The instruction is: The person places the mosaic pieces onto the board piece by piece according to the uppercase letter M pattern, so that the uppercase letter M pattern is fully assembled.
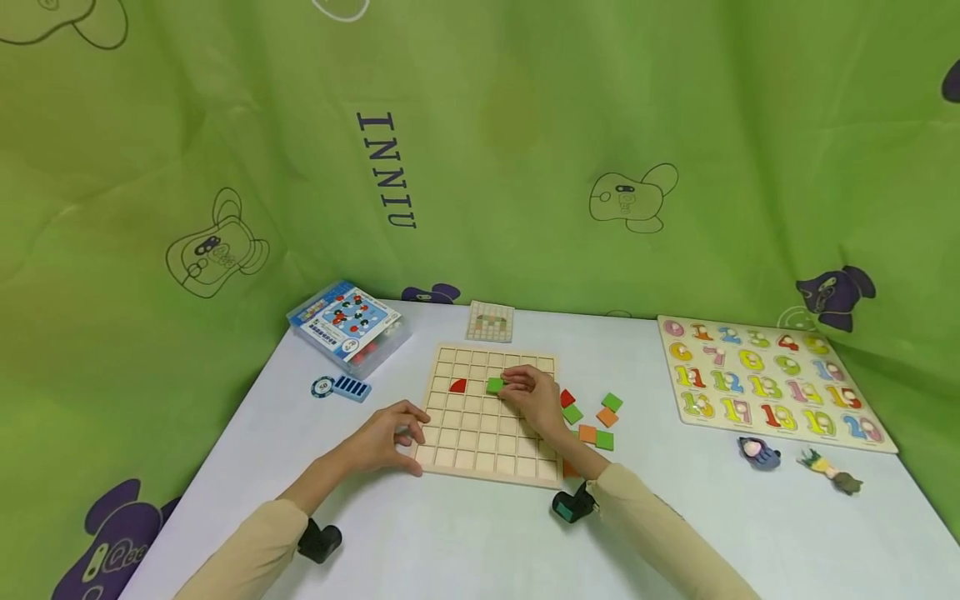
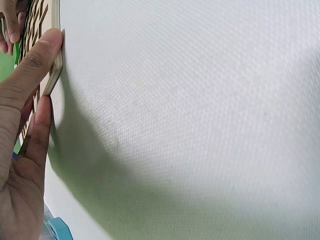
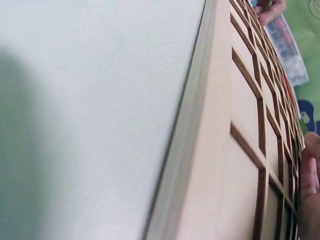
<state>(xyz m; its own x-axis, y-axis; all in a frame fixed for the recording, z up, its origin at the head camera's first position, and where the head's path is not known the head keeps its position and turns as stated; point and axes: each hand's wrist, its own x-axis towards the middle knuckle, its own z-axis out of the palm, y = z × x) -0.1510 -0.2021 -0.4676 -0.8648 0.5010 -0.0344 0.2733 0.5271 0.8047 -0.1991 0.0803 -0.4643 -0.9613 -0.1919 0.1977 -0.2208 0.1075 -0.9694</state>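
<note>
On the table lies a wooden grid board [image 1: 487, 479] with square recesses. My right hand [image 1: 534, 402] is over its upper middle, pinching a green square tile [image 1: 495, 386] at a recess; whether the tile is seated I cannot tell. A red quarter-circle tile [image 1: 457, 386] sits in a recess to the left. My left hand [image 1: 386, 437] holds the board's near left corner; in the left wrist view the thumb [image 2: 42, 52] lies on the rim and the fingers are against the side. In the right wrist view only part of the right hand [image 3: 311, 175] shows, above the grid.
Right of the board lie several loose green, orange [image 1: 587, 433] and red tiles. A pattern card [image 1: 491, 322] lies behind it. A plastic box [image 1: 350, 327] and blue pieces [image 1: 351, 387] are at left. A number puzzle [image 1: 765, 379] and two small figures [image 1: 759, 452] are at right.
</note>
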